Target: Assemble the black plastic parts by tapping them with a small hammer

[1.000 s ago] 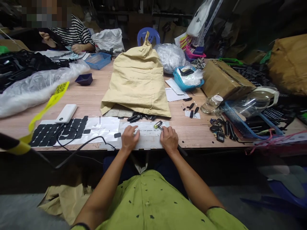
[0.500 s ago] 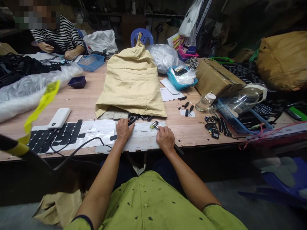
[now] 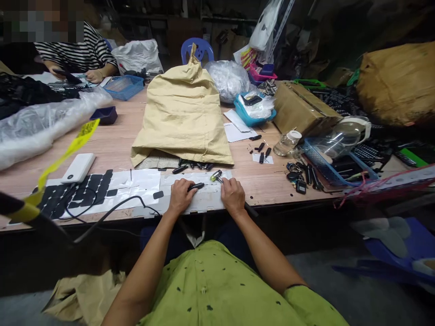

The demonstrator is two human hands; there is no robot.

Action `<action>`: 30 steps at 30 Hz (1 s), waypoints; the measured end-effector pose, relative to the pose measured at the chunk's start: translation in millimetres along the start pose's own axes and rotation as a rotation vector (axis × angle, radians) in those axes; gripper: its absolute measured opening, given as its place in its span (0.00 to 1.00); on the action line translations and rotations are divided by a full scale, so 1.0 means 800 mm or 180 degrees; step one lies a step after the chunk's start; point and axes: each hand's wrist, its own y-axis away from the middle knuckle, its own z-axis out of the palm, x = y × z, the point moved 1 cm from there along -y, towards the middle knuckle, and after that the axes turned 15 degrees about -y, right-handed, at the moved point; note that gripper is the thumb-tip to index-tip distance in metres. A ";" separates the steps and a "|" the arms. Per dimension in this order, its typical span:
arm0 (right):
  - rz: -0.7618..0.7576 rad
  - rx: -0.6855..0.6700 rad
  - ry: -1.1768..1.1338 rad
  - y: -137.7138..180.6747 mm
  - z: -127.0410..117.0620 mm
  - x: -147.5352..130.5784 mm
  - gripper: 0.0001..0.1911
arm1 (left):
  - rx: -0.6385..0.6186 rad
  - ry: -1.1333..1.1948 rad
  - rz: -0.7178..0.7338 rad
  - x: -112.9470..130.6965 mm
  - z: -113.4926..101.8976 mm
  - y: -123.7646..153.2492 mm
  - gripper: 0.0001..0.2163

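Note:
My left hand (image 3: 181,195) is closed on a small black elongated piece (image 3: 196,186), held low over the pale work board (image 3: 207,203) at the table's front edge. A thin tip seems to stick out from its right end. In my right hand (image 3: 233,194) is a small hammer (image 3: 216,175) with a metal head and a yellow-green face. Its dark handle (image 3: 250,209) comes out below the fist. Just behind the board, more black pieces (image 3: 180,169) lie along the mouth of a beige cloth bag (image 3: 183,117).
A white power bank (image 3: 79,167) with a black cable lies left on sheets with black stickers (image 3: 88,192). To the right are loose black pieces (image 3: 261,157), a glass jar (image 3: 287,144), keys (image 3: 300,186) and a blue basket (image 3: 340,174). A co-worker in striped sleeves (image 3: 97,47) sits far left.
My left hand has come back from the bag's mouth toward the middle of the board, with a black piece in its fingers. My right hand keeps the hammer in nearly the same place.

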 end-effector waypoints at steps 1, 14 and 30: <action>-0.0001 0.0001 -0.0038 0.000 0.000 0.002 0.14 | -0.0013 0.0026 0.0015 0.001 0.000 0.000 0.07; 0.0215 -0.0144 -0.2069 0.021 -0.028 -0.022 0.15 | -0.0164 0.0311 0.0139 -0.001 0.002 -0.003 0.07; -0.0036 -0.0127 -0.2013 0.023 -0.032 -0.045 0.16 | -0.0240 0.0340 0.0063 0.006 0.002 -0.004 0.07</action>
